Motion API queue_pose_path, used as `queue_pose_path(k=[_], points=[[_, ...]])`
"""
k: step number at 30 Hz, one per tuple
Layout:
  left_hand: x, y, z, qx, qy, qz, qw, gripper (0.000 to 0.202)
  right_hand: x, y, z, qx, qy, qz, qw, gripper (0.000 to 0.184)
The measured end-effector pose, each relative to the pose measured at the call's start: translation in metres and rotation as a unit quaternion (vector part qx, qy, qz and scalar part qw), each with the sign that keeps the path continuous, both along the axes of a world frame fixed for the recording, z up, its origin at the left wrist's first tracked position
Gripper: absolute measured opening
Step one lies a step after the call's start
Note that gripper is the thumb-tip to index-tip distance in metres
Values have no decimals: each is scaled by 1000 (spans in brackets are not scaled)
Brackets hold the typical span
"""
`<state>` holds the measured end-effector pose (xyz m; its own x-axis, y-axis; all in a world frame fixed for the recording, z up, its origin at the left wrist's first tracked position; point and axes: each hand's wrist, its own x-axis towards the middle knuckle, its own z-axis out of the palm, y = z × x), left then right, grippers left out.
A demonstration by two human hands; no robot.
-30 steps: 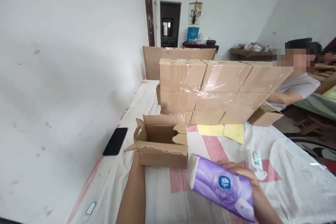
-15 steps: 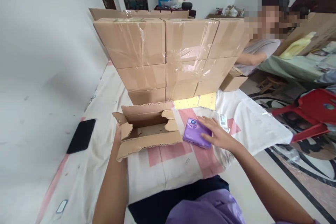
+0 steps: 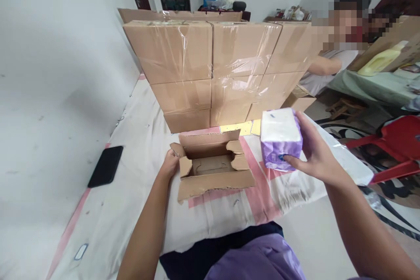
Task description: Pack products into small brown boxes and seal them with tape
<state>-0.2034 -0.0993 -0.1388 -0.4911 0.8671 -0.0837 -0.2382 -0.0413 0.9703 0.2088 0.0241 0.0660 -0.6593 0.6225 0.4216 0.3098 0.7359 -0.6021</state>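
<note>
A small open cardboard box (image 3: 215, 180) sits on the cloth in front of me, its flaps folded outward and nothing inside. At its left end, my left hand (image 3: 169, 164) is closed on the box by a side flap; some fingers are hidden behind the cardboard. To the right, my right hand (image 3: 310, 151) grips a purple-and-white tissue pack (image 3: 280, 133), thumb on the near side and fingers round the far right side. The pack is held up above the cloth, apart from the box, its white face turned upward.
Beyond the box rises a wall of taped cartons (image 3: 244, 54). A black phone (image 3: 105, 166) lies left, near the white wall. Yellow sheets (image 3: 239, 128) lie at the cartons' foot. Another person (image 3: 323, 68) sits at the right back, near a red chair (image 3: 397, 146).
My right hand has gone from resting on the flat purple pack to holding it raised and tilted, farther right. My left hand and the box have shifted right.
</note>
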Motion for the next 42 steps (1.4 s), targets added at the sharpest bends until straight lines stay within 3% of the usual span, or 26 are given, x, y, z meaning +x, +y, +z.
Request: queue_pose_path(k=[2,4,8,11,16,23,30,34,37,42], points=[[3,1,-2,13,9,-16,1000,40,-22,-19,23,57,-20,78,995,105],[5,1,-3,22,18,-36,999,39,-56,-34,33,89,-89,167,978,105],[5,1,-7,39,32,-69,996,39,-120,-39,29,88,-199,282,934,91],[4,2,-9,56,42,-84,994,39,-142,-27,28,82,-223,286,928,88],[2,3,-8,73,50,-107,990,37,-141,-15,36,186,-225,252,923,84],[6,1,1,79,65,-126,987,35,-143,-23,23,261,-300,303,866,78],[8,0,7,86,79,-135,984,37,-132,-25,56,235,-301,254,889,81],[8,1,4,90,79,-140,983,37,-141,-29,32,211,-323,309,869,80],[9,2,3,93,80,-141,982,38,-149,-30,11,235,-337,294,863,78],[8,2,3,98,79,-144,982,38,-149,-32,11,234,-341,286,864,75]])
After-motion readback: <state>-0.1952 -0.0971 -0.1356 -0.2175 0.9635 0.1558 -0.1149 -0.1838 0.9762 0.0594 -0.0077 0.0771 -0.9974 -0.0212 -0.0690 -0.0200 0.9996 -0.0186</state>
